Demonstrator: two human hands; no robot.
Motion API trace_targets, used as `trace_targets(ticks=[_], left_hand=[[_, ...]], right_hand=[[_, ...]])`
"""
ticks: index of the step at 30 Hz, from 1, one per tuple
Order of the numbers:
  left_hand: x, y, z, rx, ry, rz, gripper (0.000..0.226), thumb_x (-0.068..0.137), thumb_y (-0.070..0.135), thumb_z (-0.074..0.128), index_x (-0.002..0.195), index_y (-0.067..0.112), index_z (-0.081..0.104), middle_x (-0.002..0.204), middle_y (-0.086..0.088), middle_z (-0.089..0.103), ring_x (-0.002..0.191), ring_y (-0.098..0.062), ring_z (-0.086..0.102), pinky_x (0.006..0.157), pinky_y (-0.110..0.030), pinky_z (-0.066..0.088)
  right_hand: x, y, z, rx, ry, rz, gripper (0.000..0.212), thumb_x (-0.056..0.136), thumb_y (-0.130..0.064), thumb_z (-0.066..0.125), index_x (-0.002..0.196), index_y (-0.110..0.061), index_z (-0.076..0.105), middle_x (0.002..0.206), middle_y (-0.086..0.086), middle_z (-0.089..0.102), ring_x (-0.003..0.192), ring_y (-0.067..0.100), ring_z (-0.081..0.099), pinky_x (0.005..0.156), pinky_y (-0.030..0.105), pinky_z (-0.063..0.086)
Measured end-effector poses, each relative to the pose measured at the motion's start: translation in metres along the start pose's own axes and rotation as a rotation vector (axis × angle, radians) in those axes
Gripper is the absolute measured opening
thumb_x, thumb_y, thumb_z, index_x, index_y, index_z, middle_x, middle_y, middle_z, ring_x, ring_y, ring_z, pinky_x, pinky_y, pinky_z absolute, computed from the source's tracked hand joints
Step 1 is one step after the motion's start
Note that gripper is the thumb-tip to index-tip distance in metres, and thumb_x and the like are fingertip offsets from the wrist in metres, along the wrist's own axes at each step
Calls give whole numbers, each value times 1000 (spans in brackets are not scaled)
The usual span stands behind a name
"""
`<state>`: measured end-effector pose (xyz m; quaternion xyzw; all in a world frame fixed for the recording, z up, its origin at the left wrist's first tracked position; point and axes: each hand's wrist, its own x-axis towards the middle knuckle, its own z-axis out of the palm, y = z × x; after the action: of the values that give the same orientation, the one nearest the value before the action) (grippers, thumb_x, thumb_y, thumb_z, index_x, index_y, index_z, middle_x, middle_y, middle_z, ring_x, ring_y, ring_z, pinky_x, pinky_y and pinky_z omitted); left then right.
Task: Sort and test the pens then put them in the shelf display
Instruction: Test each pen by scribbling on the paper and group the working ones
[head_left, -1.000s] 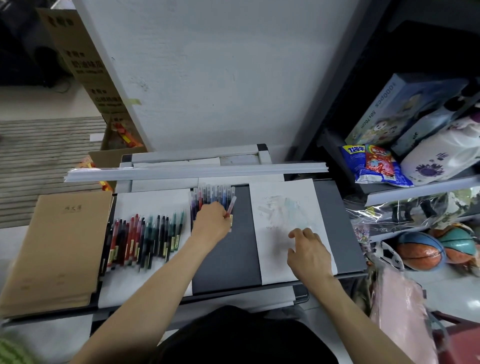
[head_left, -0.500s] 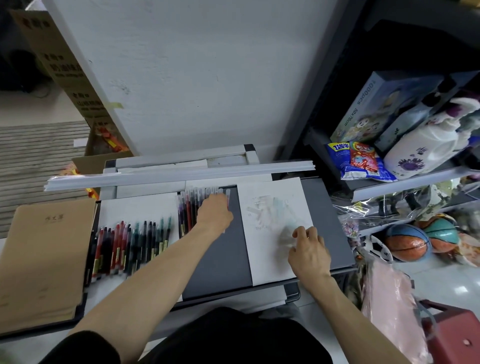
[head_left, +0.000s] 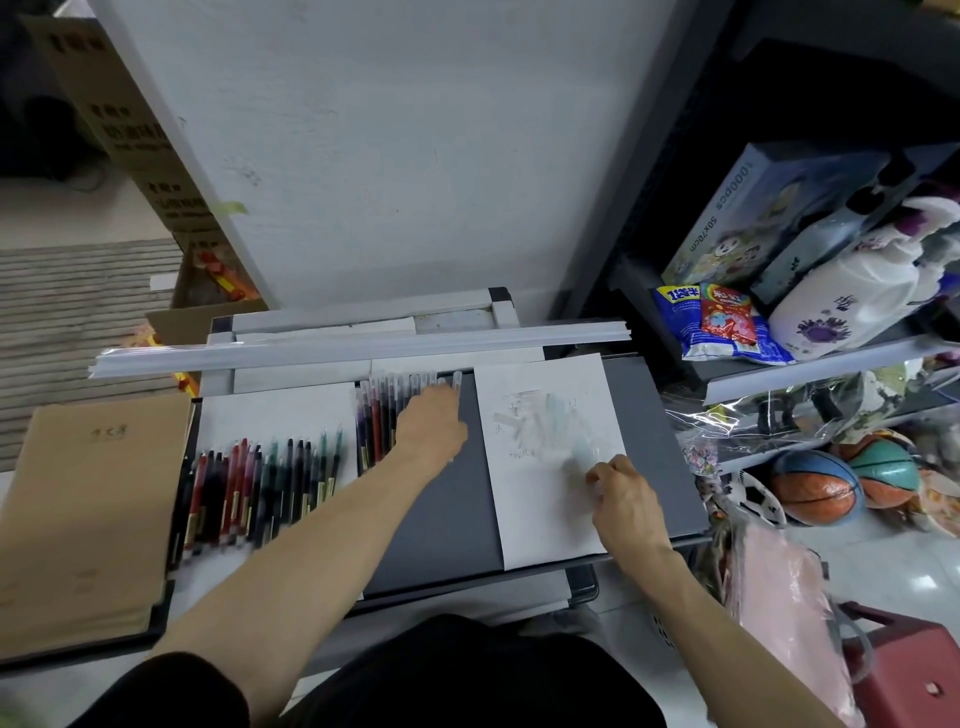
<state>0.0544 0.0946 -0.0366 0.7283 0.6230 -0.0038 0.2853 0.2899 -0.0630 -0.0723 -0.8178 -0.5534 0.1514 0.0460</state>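
While the sorting looks well under way, nothing has yet reached the shelf display; a fanned batch of pens (head_left: 260, 488) lies on a white sheet (head_left: 275, 415) at the left of the bench (head_left: 441, 530), and a tidier row of pens (head_left: 379, 415) lies side by side just right of it, caps pointing away; the left hand (head_left: 431, 434) rests on that row with fingers bent down over the barrels, though whether it has pinched one I cannot tell; the right hand (head_left: 626, 501) sits on the scribble sheet (head_left: 540, 519), fingers curled beside faint strokes of colour, and blur hides whether a pen is in them; those marks suggest testing is partly done; with both groups lying on the bench, I judge that further testing and all the shelving remain; the shelf (head_left: 810, 371) to the right shows no pens that I can see.
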Motion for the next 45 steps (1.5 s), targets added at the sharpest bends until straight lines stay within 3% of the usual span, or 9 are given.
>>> trace_targets(ticks=[6, 10, 14, 19, 27, 32, 36, 40, 45], left_hand=[[-16, -7, 2, -23, 54, 20, 22, 97, 28, 65, 109, 10, 58, 95, -10, 71, 91, -30, 69, 77, -43, 58], [-37, -21, 2, -51, 129, 5, 15, 98, 29, 61, 103, 15, 59, 85, 1, 64, 82, -24, 63, 70, -37, 54], [-60, -48, -3, -62, 198, -37, 11, 97, 25, 60, 99, 15, 63, 75, -2, 65, 68, -24, 64, 64, -38, 57], [-82, -96, -6, -57, 250, -187, 15, 96, 28, 66, 108, 18, 65, 86, -3, 71, 76, -25, 68, 65, -33, 54], [-90, -131, -4, 96, 244, -314, 18, 95, 25, 66, 105, 10, 65, 93, -11, 71, 84, -36, 67, 62, -35, 47], [-89, -130, -2, 117, 222, -310, 28, 89, 18, 63, 66, 11, 48, 64, -7, 56, 54, -27, 53, 47, -30, 43], [-95, -117, -11, -99, 237, -297, 35, 86, 22, 63, 62, 12, 40, 53, -2, 48, 46, -22, 40, 49, -27, 34], [-120, -87, -20, -443, 203, -200, 25, 99, 22, 50, 79, 10, 58, 62, -6, 61, 53, -20, 47, 54, -32, 36], [-148, -53, -13, -670, 112, -58, 32, 104, 16, 41, 77, 10, 56, 59, 3, 44, 51, -11, 34, 52, -31, 29]], right_hand=[[1, 12, 5, 8, 25, -14, 37, 75, 22, 57, 96, -4, 72, 101, 6, 56, 77, 31, 67, 58, 44, 58], [-2, 18, 0, -33, 116, -54, 27, 73, 19, 70, 87, -5, 73, 93, 7, 59, 75, 31, 61, 51, 36, 49], [-7, 14, -5, -75, 192, -109, 24, 73, 3, 85, 87, -12, 74, 90, 5, 68, 82, 32, 63, 67, 41, 52], [-17, -12, -14, 60, 111, -86, 15, 91, -14, 76, 98, -20, 65, 87, -5, 70, 84, 25, 63, 69, 36, 49], [-31, -57, -29, 698, -63, 126, 12, 94, -23, 76, 100, -21, 65, 88, -6, 73, 70, 10, 72, 65, 16, 50], [-35, -74, -34, 1018, -166, 146, 17, 93, -7, 75, 107, -16, 70, 87, 11, 76, 77, 23, 77, 84, 36, 63], [-41, -84, -43, 1342, -240, 229, 25, 93, 0, 73, 117, -8, 71, 92, 22, 76, 91, 35, 76, 90, 36, 61], [-44, -91, -50, 1581, -291, 331, 29, 93, 6, 69, 121, -3, 71, 104, 26, 74, 93, 33, 76, 89, 30, 61], [-46, -107, -58, 1764, -296, 449, 25, 96, 0, 68, 121, 2, 64, 111, 24, 75, 95, 31, 75, 92, 31, 61]])
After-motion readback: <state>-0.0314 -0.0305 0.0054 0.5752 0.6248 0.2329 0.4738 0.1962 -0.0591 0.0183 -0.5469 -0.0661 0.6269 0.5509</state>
